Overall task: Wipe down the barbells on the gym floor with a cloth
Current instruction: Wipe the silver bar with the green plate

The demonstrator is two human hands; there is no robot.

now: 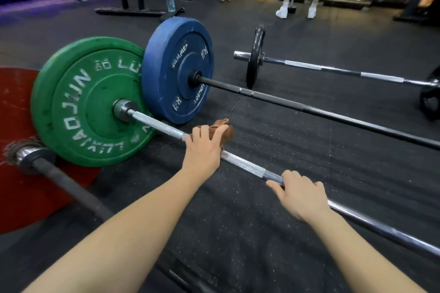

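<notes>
Left hand (204, 150) is down on the silver bar (245, 164), fingers curled over a brown cloth (223, 127) and bunching it against the steel. The cloth is crumpled and rust-brown, spilling out past the fingertips toward one o'clock. Right hand (302, 195) sits at four o'clock from the left, fingers and thumb curled round the bare bar. That bar is bright, with knurled patches and smooth bands, running from the green plate (88, 102) at ten o'clock down toward four. At twelve, a blue plate (178, 69) on a black bar (273, 98) stands just beside the green one. A scuffed red plate (14, 150) shows at nine o'clock on the speckled black floor (309, 145).
</notes>
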